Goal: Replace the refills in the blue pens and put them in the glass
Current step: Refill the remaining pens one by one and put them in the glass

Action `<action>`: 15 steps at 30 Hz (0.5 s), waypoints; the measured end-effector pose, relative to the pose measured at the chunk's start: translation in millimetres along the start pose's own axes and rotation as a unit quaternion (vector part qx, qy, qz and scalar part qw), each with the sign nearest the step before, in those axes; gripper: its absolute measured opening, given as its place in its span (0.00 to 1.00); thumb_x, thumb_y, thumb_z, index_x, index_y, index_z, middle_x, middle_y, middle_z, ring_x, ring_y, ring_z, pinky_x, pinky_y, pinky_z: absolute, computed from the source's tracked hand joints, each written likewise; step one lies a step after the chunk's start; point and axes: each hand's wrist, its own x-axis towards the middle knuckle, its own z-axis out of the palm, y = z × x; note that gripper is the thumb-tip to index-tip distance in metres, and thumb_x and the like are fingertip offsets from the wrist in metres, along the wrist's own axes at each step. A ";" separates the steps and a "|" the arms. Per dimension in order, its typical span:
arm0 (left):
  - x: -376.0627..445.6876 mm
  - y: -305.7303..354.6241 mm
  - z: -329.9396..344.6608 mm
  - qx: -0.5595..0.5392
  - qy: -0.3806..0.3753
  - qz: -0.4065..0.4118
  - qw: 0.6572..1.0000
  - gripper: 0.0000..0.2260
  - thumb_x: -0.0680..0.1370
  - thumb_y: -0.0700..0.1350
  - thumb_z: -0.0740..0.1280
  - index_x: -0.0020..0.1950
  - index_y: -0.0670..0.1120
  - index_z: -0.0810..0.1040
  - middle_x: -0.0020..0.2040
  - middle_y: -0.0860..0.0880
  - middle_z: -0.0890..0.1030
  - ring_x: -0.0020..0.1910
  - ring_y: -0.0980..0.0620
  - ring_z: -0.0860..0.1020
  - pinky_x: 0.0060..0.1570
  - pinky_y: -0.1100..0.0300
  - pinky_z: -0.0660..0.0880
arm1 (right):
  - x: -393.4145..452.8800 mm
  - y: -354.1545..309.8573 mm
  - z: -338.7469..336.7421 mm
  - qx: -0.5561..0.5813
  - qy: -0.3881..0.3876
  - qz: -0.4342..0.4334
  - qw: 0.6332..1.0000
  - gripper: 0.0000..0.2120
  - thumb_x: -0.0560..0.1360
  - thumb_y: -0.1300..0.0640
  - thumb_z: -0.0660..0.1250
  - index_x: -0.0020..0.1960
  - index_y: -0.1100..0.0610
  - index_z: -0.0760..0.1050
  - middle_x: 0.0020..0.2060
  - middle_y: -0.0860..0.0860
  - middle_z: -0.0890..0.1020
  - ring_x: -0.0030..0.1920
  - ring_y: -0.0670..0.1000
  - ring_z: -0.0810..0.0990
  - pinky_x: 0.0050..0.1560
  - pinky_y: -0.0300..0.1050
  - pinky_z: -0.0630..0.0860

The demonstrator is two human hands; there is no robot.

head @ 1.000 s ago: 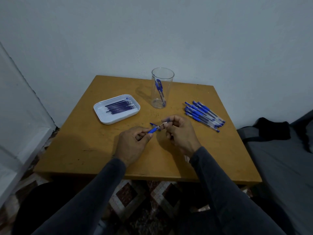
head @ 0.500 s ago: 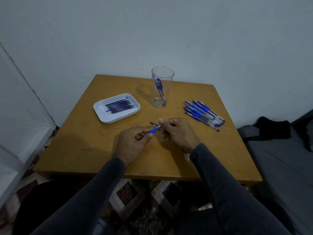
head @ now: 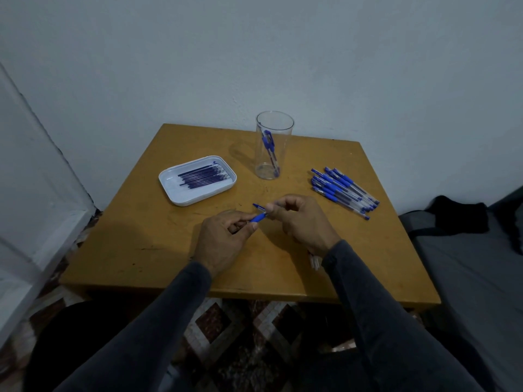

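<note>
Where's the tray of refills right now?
In the head view, the white tray of refills sits on the left part of the wooden table, left of the glass and beyond the left hand.

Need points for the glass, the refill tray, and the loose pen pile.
glass point(head: 273, 162), head view, on its clear side wall.
refill tray point(head: 169, 183), head view, on the bare white floor near its left rim.
pen pile point(head: 341, 189), head view, on a blue grip mid-pile.
</note>
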 end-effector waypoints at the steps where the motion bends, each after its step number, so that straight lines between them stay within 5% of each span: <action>1: 0.2 -0.2 0.0 0.005 -0.002 0.002 1.000 0.10 0.77 0.46 0.72 0.58 0.52 0.84 0.47 0.60 0.82 0.47 0.64 0.77 0.43 0.72 0.73 | -0.8 0.3 -1.3 0.028 -0.017 -0.004 0.999 0.09 0.79 0.54 0.71 0.52 0.60 0.83 0.35 0.50 0.79 0.27 0.41 0.71 0.26 0.34 0.68; 7: -0.6 0.9 -0.5 -0.016 0.006 -0.006 1.000 0.10 0.77 0.44 0.73 0.59 0.50 0.84 0.47 0.59 0.82 0.47 0.65 0.77 0.45 0.74 0.72 | 2.5 2.7 2.9 -0.055 0.049 -0.011 0.997 0.21 0.79 0.44 0.68 0.45 0.63 0.82 0.30 0.45 0.81 0.27 0.39 0.74 0.30 0.35 0.69; 11: -0.7 2.4 -1.3 -0.002 -0.008 -0.004 1.000 0.10 0.77 0.44 0.72 0.58 0.51 0.84 0.47 0.59 0.82 0.48 0.65 0.77 0.46 0.74 0.73 | 0.1 3.2 0.1 0.003 -0.011 -0.019 1.000 0.06 0.79 0.56 0.72 0.51 0.59 0.84 0.38 0.51 0.80 0.28 0.41 0.71 0.27 0.33 0.68; 15: 0.0 1.3 -1.5 0.002 -0.004 -0.003 1.000 0.09 0.77 0.44 0.73 0.57 0.50 0.84 0.46 0.57 0.82 0.48 0.63 0.77 0.46 0.73 0.73 | 1.9 3.9 4.3 0.015 0.010 0.003 1.000 0.04 0.78 0.59 0.73 0.47 0.61 0.83 0.33 0.51 0.79 0.28 0.43 0.71 0.27 0.35 0.68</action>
